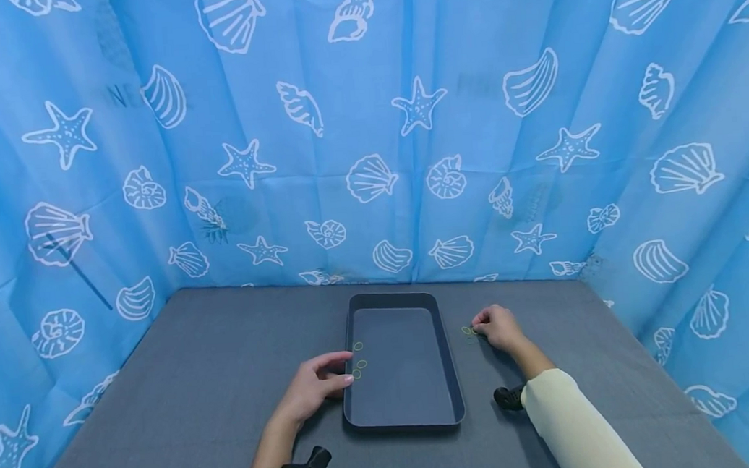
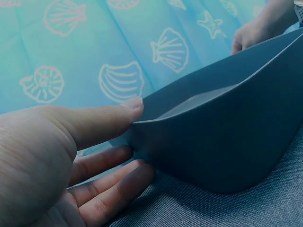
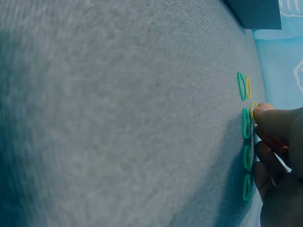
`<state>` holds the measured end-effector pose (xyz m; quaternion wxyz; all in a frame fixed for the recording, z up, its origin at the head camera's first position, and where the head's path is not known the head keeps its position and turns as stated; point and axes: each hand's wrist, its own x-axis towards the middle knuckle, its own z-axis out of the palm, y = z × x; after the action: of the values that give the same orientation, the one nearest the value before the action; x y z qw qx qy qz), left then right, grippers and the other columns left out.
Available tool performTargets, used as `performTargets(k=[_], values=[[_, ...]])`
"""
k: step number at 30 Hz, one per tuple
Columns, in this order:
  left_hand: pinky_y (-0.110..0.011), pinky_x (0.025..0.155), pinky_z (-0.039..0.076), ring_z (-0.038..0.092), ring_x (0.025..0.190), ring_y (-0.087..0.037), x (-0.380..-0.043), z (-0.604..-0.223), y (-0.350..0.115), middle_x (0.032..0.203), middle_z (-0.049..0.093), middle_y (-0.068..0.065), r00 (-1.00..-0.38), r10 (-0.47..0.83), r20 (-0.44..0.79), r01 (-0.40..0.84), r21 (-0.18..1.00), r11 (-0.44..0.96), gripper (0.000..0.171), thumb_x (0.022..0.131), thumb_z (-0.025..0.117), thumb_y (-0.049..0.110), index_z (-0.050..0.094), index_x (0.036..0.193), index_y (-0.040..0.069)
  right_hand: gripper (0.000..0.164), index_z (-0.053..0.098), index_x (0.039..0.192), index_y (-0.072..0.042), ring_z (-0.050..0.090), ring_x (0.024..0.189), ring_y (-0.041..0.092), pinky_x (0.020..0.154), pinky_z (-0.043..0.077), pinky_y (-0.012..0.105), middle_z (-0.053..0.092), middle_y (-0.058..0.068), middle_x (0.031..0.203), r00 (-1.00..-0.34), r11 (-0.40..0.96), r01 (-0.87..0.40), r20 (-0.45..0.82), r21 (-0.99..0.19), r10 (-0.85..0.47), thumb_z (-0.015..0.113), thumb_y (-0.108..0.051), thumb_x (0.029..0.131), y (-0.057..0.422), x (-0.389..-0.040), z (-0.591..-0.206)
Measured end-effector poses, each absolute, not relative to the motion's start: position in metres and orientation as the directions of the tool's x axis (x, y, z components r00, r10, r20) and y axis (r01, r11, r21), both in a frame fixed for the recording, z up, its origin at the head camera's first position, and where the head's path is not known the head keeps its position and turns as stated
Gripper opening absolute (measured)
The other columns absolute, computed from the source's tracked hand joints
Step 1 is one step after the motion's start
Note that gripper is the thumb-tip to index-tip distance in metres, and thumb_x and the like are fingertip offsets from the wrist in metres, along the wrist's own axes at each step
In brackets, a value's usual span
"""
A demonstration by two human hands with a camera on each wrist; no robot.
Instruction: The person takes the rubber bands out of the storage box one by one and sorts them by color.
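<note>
A dark grey rectangular baking tray (image 1: 404,424) stands on the table, its left rim held by my left hand (image 1: 313,387). The left wrist view shows the thumb on the tray's rim (image 2: 189,109) and other fingers by its outer wall. Three thin yellow rubber bands (image 1: 361,364) lie in the tray along its left side. To the right of the tray, my right hand (image 1: 500,328) pinches a yellow rubber band (image 3: 254,111) between thumb and finger at the table surface. Beside it lie another yellow rubber band (image 3: 248,88) and several green rubber bands (image 3: 246,124).
Grey cloth covers the table (image 1: 228,375). A blue curtain (image 1: 321,216) printed with white shells and starfish hangs behind it and along both sides. Black wrist straps (image 1: 508,398) sit at both sleeve cuffs.
</note>
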<state>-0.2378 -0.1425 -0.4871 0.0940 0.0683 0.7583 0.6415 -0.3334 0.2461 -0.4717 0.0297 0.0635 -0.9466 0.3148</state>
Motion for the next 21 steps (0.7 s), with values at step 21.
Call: performTargets(k=[21], values=[[-0.038,0.076,0.055,0.063,0.087,-0.021,-0.2357,-0.4846,-0.1423,0.123,0.058,-0.016,-0.974,0.221,-0.052,-0.014,0.985,0.173,0.046,0.087,0.074,0.018,0.061,0.13,0.008,0.004,0.068,0.089,0.001,0.058,0.08,0.025,0.073,0.047,0.045,0.064,0.01,0.087,-0.992,0.782,-0.118,0.104,-0.612,-0.067,0.064,0.0,0.09,0.249,-0.3313,-0.4747]])
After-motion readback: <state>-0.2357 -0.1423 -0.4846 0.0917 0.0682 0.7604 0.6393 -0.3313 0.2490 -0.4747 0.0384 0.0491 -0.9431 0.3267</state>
